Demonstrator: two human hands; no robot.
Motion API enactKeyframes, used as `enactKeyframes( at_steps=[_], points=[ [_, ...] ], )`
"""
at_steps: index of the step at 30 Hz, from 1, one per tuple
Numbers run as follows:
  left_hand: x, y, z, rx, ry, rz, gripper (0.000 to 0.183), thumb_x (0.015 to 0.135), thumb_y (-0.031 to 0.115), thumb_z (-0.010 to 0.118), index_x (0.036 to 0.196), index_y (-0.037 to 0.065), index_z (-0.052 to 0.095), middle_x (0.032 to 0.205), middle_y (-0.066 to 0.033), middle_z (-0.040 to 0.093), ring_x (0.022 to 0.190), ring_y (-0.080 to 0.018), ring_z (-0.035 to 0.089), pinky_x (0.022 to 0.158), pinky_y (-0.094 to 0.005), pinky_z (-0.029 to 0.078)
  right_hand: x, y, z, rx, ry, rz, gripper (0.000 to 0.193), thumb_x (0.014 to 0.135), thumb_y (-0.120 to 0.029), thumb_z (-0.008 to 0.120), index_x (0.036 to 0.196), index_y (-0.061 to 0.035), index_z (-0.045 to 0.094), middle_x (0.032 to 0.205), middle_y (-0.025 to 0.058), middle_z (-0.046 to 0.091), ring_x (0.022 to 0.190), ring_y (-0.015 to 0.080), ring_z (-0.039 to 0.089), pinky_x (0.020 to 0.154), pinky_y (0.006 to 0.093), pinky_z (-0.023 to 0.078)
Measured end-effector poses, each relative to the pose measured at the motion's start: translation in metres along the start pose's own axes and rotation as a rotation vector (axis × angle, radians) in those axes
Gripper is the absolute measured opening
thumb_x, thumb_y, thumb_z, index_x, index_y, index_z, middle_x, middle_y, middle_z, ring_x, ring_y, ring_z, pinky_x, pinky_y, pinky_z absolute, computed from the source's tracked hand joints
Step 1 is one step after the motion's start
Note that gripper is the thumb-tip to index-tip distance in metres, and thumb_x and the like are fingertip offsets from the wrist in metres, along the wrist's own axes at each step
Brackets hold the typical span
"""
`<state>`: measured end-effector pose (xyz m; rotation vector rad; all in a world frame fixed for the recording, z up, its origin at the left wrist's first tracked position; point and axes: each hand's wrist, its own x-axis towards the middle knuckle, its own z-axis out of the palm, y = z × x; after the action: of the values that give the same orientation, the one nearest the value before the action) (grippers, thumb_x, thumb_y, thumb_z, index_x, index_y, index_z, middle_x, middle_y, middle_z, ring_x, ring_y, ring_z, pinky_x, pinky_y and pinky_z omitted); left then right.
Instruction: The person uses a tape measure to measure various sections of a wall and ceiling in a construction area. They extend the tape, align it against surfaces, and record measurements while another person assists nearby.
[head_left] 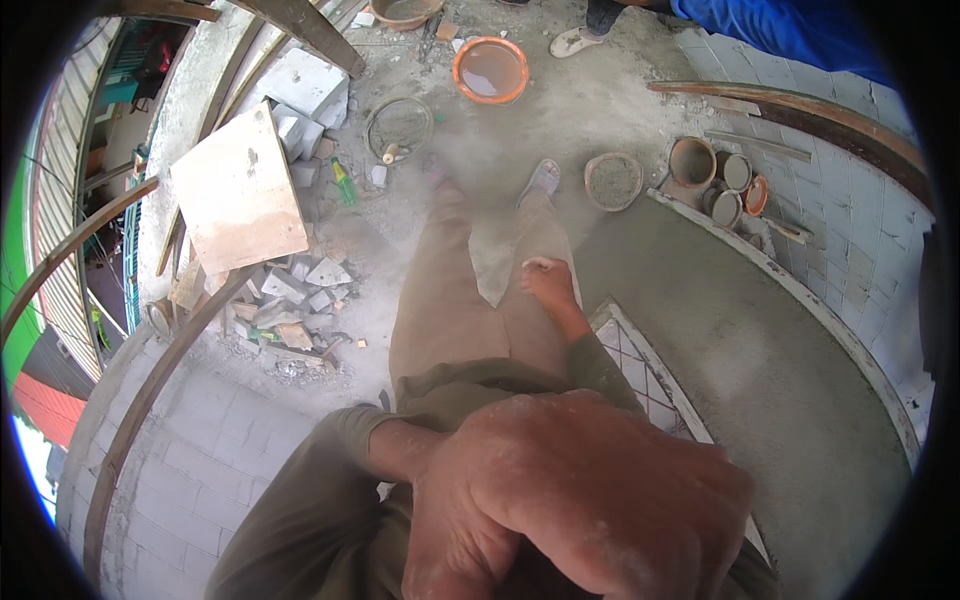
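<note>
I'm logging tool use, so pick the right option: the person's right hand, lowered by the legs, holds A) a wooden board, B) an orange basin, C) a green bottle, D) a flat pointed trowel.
D: the right hand grips the handle of a grey pointed trowel, whose blade lies across the trousers.

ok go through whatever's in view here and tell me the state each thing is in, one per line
Left hand: raised close to the camera, fingers curled, grip hidden.
Right hand: shut on the trowel handle.
Trowel: held low in front of the legs, blade smeared grey.
Orange basin: upright, holding cloudy water.
Mortar pan: upright, full of grey mix.
Sieve: lying flat on the floor.
Green bottle: lying on its side.
Board: resting tilted on the blocks.
</note>
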<state>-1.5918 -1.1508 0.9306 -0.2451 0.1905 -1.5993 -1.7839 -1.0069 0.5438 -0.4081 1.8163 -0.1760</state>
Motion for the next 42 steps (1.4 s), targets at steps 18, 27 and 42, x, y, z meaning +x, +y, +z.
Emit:
enactKeyframes(
  at_steps=[18, 27, 42],
  points=[
    [0.01, -0.021, -0.021, 0.635, -0.314, 0.403, 0.049, 0.108, 0.04, 0.056, 0.076, 0.003, 0.056, 0.068, -0.0081, 0.055, 0.057, -0.0261, 0.055, 0.048, -0.0427, 0.033, 0.043, -0.072, -0.041, -0.065, -0.051, -0.19, 0.024, 0.098, -0.011, 0.065, 0.113, 0.0054, 0.075, 0.085, 0.0113, 0.074, 0.068, 0.0147, 0.068, 0.063, 0.0267, 0.057],
    [0.071, -0.024, -0.013, 0.539, -0.238, 0.272, 0.04, 0.085, 0.013, 0.059, 0.054, 0.012, 0.033, 0.051, -0.0006, 0.033, 0.038, -0.0182, 0.033, 0.037, -0.0323, 0.018, 0.09, -0.11, -0.079, -0.205, -0.115, -0.126, 0.026, 0.103, -0.016, 0.063, 0.116, 0.0041, 0.073, 0.09, 0.0131, 0.076, 0.072, 0.016, 0.068, 0.063, 0.0309, 0.058],
    [-0.167, 0.126, -0.507, 2.172, 1.568, -0.943, 0.049, 0.098, 0.026, 0.069, 0.138, -0.003, 0.062, 0.126, -0.0271, 0.07, 0.118, -0.0392, 0.069, 0.104, -0.049, 0.051, 0.491, -0.171, 0.018, -1.497, -0.223, -0.636, 0.04, 0.089, -0.016, 0.07, 0.126, -0.002, 0.069, 0.145, 0.021, 0.056, 0.137, 0.0358, 0.052, 0.105, 0.051, 0.049]
  ],
)
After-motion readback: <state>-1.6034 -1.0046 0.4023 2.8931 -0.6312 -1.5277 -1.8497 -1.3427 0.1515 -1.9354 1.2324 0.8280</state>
